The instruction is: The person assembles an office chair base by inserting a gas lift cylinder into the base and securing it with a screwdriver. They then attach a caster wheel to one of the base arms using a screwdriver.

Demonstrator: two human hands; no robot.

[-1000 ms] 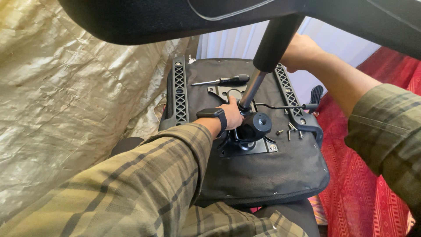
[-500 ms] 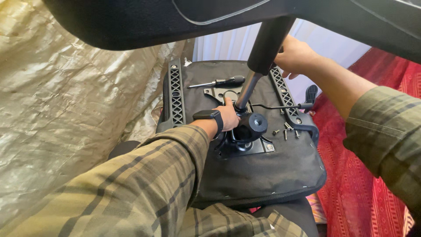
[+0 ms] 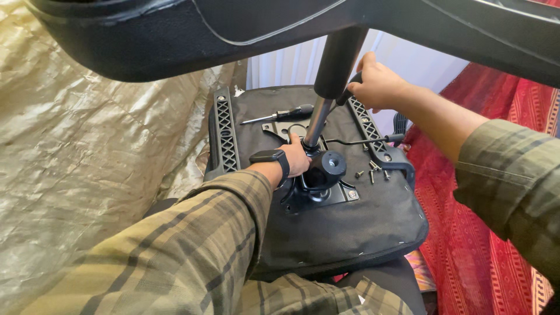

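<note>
Gas cylinder point(image 3: 319, 114) between both hands.

The big black chair base point(image 3: 175, 35) was cut off by the top edge. It hid the top of the pole point(image 3: 335, 58). The little screws point(image 3: 372, 170) were too small to count, and the left hand point(image 3: 296, 158) hid its own fingertips.
</note>
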